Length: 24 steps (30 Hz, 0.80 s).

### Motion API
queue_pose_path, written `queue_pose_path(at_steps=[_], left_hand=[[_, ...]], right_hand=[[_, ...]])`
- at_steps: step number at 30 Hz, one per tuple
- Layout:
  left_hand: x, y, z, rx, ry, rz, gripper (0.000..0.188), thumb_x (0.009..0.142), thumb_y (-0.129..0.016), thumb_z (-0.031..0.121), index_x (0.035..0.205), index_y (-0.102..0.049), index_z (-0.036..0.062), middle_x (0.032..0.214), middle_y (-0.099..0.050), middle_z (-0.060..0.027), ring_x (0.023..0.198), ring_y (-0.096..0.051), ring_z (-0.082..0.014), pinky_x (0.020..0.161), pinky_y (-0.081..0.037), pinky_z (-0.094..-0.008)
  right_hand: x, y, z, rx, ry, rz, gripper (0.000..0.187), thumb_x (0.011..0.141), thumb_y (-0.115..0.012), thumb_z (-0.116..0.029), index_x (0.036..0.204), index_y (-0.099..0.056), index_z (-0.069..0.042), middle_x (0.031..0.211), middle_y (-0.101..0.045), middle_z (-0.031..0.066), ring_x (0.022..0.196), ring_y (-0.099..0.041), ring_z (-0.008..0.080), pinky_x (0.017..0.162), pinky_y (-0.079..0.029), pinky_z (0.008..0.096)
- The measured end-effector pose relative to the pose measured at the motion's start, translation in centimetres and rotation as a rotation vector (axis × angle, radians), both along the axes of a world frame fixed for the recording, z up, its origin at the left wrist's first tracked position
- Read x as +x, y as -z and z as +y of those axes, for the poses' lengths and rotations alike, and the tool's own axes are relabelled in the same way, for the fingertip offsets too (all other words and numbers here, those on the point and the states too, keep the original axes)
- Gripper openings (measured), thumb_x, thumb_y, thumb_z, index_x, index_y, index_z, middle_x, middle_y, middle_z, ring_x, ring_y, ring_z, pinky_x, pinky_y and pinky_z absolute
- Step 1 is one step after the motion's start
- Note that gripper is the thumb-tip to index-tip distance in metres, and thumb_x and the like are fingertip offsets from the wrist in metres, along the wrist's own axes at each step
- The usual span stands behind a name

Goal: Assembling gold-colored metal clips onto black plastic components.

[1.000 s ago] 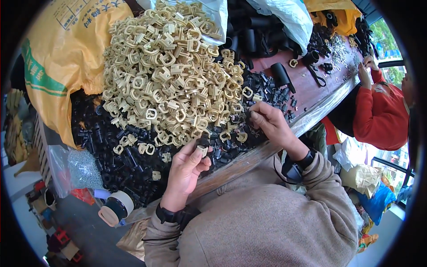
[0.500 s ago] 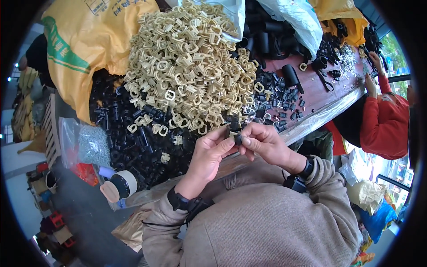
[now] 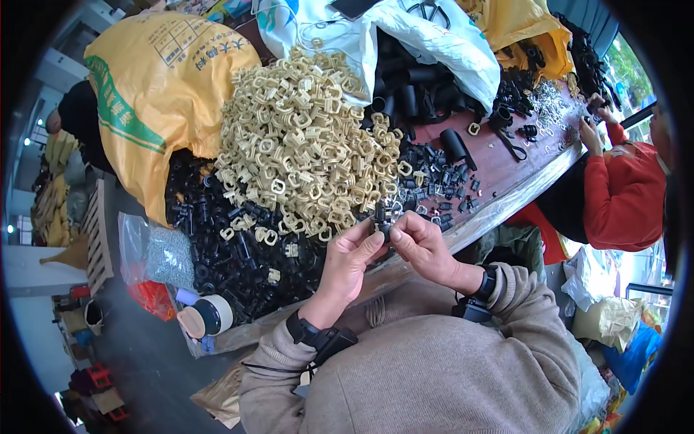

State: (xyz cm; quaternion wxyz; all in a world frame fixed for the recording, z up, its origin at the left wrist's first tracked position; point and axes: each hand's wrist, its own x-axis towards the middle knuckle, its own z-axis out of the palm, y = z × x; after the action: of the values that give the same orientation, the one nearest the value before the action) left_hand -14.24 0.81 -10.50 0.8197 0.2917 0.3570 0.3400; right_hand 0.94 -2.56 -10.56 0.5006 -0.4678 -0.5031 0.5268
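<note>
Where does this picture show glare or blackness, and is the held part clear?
Head view: whitish sheen along table edge; head view: wide fisheye leaves all corners black; head view: black part between left hand and right hand, too small for detail.

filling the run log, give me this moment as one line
left hand: holding black part | right hand: at same part | beyond: heap of cream pieces | left of heap: yellow sack

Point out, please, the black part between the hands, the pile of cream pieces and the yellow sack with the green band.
Black part [image 3: 381, 215], head view: its upper section.
Pile of cream pieces [image 3: 303, 148], head view: mid-heap.
Yellow sack [image 3: 181, 101], head view: its bulging side.
</note>
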Motion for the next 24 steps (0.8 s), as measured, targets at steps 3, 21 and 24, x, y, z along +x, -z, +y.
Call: queue_pose_path(at_steps=[3, 21, 24], left_hand=[[0.8, 0.1, 0.8, 0.016, 0.019, 0.019, 0.035, 0.081, -0.057, 0.014, 0.112, -0.05, 0.0003, 0.098, -0.057, -0.0038, 0.086, -0.055, -0.0103, 0.077, -0.047, -0.0257], [0.5, 0.1, 2.8, 0.037, 0.235, -0.043, 0.029, 0.085, -0.052, 0.02, 0.105, -0.051, -0.0014, 0.083, -0.058, -0.006, 0.067, -0.057, -0.0094, 0.059, -0.049, -0.02], [-0.8, 0.9, 3.7, 0.082, 0.145, 0.034, 0.026, 0.085, -0.052, 0.019, 0.102, -0.052, -0.0015, 0.081, -0.059, -0.0073, 0.061, -0.057, -0.0093, 0.054, -0.048, -0.019]], right_hand=[[0.7, 0.3, 0.7, 0.088, 0.024, -0.148, 0.02, 0.087, -0.05, -0.02, 0.076, -0.044, -0.004, 0.062, -0.045, -0.0025, 0.054, -0.039, 0.0037, 0.048, -0.032, 0.0187], [5.5, 1.3, 2.7, 0.762, 0.364, -0.734, 0.031, 0.063, -0.068, -0.007, 0.092, -0.058, -0.004, 0.081, -0.05, 0.0092, 0.072, -0.05, 0.0223, 0.061, -0.042, 0.0297], [9.5, 1.5, 5.7, 0.554, 0.622, -1.07, 0.036, 0.066, -0.065, -0.009, 0.099, -0.053, -0.003, 0.088, -0.052, 0.0133, 0.078, -0.051, 0.0301, 0.065, -0.042, 0.0358]])
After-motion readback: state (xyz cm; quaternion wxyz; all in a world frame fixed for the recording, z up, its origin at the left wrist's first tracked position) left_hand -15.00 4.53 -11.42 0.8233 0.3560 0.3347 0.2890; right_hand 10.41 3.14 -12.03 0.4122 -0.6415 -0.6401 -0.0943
